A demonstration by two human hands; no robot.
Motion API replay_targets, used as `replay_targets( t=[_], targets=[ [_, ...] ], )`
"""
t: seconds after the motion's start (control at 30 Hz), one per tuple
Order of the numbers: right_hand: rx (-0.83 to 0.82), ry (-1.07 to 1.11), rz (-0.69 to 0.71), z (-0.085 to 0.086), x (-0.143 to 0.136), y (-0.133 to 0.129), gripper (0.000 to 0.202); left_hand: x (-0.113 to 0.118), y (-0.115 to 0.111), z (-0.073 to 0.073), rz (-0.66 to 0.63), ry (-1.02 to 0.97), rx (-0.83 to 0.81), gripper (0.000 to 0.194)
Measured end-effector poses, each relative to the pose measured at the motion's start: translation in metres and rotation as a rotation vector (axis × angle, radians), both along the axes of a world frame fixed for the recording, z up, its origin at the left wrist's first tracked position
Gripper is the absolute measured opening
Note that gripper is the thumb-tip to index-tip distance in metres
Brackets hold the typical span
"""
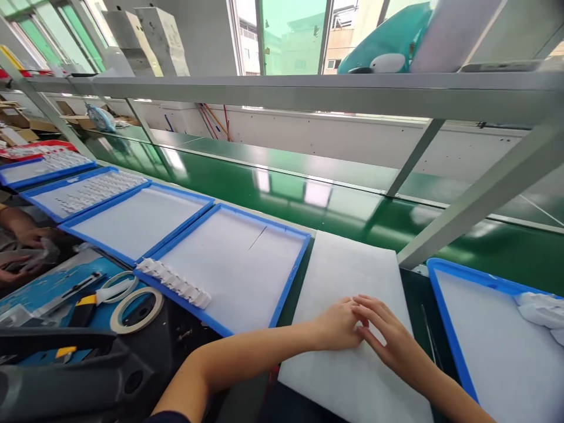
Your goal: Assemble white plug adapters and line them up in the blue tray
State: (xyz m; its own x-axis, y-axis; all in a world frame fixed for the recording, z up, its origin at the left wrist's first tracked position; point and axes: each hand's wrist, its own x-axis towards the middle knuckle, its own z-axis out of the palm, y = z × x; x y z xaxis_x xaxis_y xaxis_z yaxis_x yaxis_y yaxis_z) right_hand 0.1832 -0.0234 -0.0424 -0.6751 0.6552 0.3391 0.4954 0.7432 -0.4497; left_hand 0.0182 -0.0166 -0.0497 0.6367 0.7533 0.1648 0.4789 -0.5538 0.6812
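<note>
My left hand [338, 324] and right hand [388, 336] meet on the foam sheet [348, 270], fingertips touching, nothing visibly held. Just left of the sheet lies a blue tray [288, 282] with a row of white parts [174, 283]; another tray [445, 317] lies right.

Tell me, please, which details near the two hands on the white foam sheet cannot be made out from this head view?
- Whether anything lies between the left hand and right hand: the fingers cover that spot on the white foam sheet.
- The white parts in the blue tray: too small to identify.
- The white items in the right-hand tray: cut off by the picture's edge.
</note>
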Motion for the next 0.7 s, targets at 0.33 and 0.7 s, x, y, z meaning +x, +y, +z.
replay_targets(
  t=[0.33, 0.7],
  targets=[
    [-0.257, 0.134, -0.124, -0.025, 0.025, 0.0, 0.033, 0.0, 0.007, -0.002, -0.017, 0.064, -0.037, 0.011],
    [-0.307, 0.455, 0.266, 0.105, 0.039, -0.059, 0.051, -0.001, 0.017, 0.001, -0.04, 0.065, -0.069, 0.01]
  ],
)
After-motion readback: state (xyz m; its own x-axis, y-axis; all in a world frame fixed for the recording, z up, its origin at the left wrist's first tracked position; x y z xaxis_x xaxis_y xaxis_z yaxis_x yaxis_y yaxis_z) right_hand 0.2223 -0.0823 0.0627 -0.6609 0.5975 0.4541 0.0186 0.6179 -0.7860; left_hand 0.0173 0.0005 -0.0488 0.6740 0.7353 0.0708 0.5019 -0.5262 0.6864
